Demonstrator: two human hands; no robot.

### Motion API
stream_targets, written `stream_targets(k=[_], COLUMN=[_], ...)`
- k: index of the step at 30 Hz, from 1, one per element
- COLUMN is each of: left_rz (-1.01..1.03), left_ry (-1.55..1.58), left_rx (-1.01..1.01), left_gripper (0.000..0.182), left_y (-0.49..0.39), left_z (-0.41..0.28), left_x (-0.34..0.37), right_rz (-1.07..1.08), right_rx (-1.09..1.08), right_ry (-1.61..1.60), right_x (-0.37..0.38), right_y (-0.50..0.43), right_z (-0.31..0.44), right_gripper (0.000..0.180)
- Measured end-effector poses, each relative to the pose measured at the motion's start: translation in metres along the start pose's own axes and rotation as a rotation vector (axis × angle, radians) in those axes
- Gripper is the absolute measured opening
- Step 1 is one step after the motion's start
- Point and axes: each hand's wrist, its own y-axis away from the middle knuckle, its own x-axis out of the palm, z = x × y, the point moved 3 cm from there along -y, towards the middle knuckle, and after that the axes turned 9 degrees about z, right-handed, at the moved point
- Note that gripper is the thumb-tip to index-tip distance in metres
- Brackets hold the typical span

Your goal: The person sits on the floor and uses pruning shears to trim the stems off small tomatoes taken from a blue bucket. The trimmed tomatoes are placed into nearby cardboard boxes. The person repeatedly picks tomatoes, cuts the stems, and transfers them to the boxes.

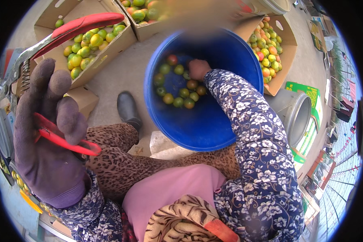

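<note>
My left hand [51,130], in a purple work glove, is raised at the left. Its thumb curls over a red loop-shaped piece [69,142] lying across the palm. Beyond the fingertips are red-handled pruning shears [75,30] with a coil spring; I cannot tell whether the hand supports them. My bare right hand [198,69] reaches deep into a blue plastic barrel [193,133]. Its fingers are bent down beside a greenish tomato [186,75], and their tips are hidden. Several green and reddish tomatoes [184,93] lie at the barrel's bottom.
Cardboard boxes of tomatoes stand at the upper left [109,54], top [143,30] and right [286,60]. A metal bucket [299,118] lies right of the barrel beside a green carton [308,93]. Below the barrel is a pale block [161,143]. My dark boot [128,109] rests on the concrete floor.
</note>
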Motion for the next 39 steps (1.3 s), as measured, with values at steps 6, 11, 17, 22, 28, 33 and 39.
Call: stream_targets(k=[6,11,17,22,28,33,39], left_rz=[-0.048,-0.001,-0.027,0.064,-0.014,-0.050,-0.069], left_ry=[-0.003,-0.038,-0.058,0.027,-0.010,0.000,0.008], left_rx=[0.070,0.021,0.020,-0.020,-0.004,-0.032,-0.032], left_gripper=[0.063,0.062,0.060,0.065,0.061,0.058,0.059], left_y=[-0.002,0.000,0.002,-0.003,0.001,-0.003,-0.003], left_z=[0.006,0.009,0.006,-0.001,-0.001,-0.002,0.000], left_x=[-0.001,-0.005,-0.002,-0.007,-0.014,-0.016,-0.017], right_rz=[-0.035,0.082,0.207,-0.450,-1.115,-1.350,-0.720], right_rx=[0.007,-0.103,-0.679,-0.963,0.053,0.262,-0.629], right_ry=[-0.003,0.082,-0.920,-1.924,-2.495,-1.744,-0.635], right_x=[0.033,-0.045,-0.194,-0.174,-0.033,-0.107,-0.173], right_y=[-0.015,0.029,0.194,0.212,0.178,0.213,0.223], right_z=[0.028,0.043,-0.016,-0.176,-0.317,-0.281,-0.029], right_gripper=[0.030,0.034,0.053,0.045,0.044,0.039,0.016])
